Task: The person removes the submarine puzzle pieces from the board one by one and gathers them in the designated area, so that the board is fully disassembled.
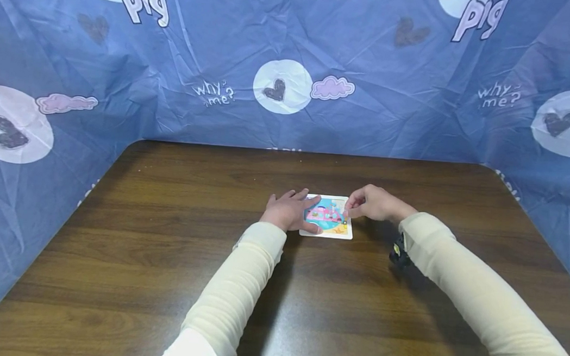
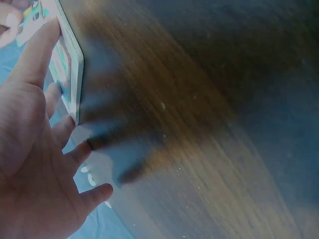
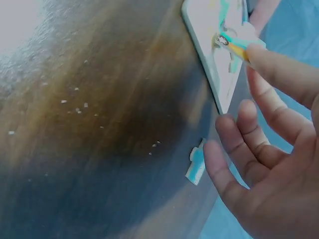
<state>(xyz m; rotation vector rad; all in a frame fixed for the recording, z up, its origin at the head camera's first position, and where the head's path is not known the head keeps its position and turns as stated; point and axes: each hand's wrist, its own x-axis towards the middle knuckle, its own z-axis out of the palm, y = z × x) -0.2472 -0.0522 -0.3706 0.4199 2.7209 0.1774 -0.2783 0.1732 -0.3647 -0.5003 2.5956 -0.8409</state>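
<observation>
A square jigsaw puzzle board point(image 1: 324, 234) with a white border lies flat on the table; its picture has a pink vehicle on blue. My left hand point(image 1: 287, 211) spreads over the board's left side, thumb and fingertips resting on it. In the left wrist view, the left hand point(image 2: 37, 144) has its thumb on the board's face and fingers along the far edge. At the board's right edge, my right hand point(image 1: 374, 203) pinches a small puzzle piece point(image 3: 234, 48) between thumb and finger, tilted over the board. Whether the piece touches the board I cannot tell.
Another loose puzzle piece point(image 3: 196, 165) lies on the table beside the board, below the right fingers. The brown wooden table point(image 1: 138, 256) carries scattered pale specks. A blue printed cloth point(image 1: 293, 37) hangs behind and along both sides.
</observation>
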